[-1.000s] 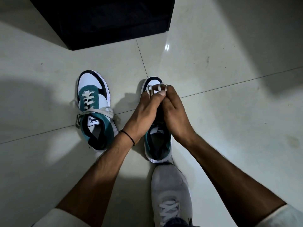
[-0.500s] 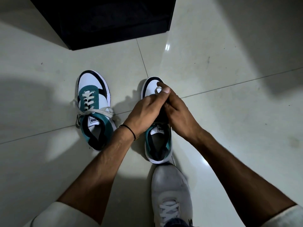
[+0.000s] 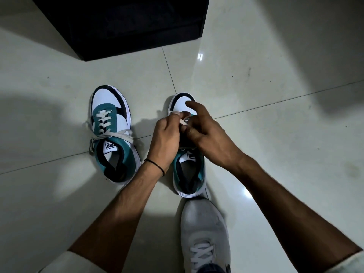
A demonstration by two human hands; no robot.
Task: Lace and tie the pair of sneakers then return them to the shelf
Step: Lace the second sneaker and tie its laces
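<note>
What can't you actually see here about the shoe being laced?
- Head view: both hands cover the right sneaker's eyelets, so its lacing progress is hidden.
- The dark shelf is cut off by the top edge; its inside is too dark to read.

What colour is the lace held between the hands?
White, or off-white; the lace shows only in the head view.

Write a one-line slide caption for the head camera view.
Both hands, left hand and right hand, work a white lace on the right teal-and-white sneaker; its laced twin waits alongside.
</note>
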